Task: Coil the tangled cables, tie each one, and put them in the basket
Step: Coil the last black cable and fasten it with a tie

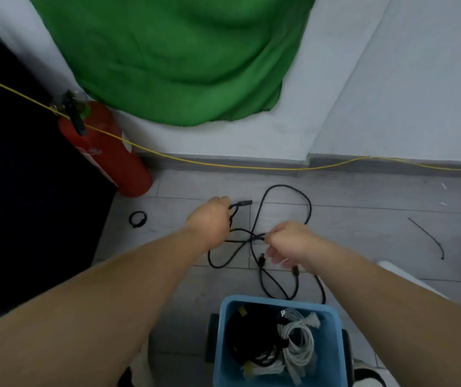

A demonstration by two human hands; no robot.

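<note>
Two sets of fingers grip one black cable [310,205]. Those of the left hand [209,222] curl round a small started coil by the plug. The right hand [288,244], at 4 o'clock from it, pinches the crossed strands, likely feeding slack. The remaining tangle lies on the floor [363,219], at 12 o'clock from the basket [279,299], which holds tied bundles [299,339].

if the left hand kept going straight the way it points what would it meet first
Probably the far loop of the black cable that the left hand grips, lying on the floor; the hand's height above the floor is unclear.
</note>
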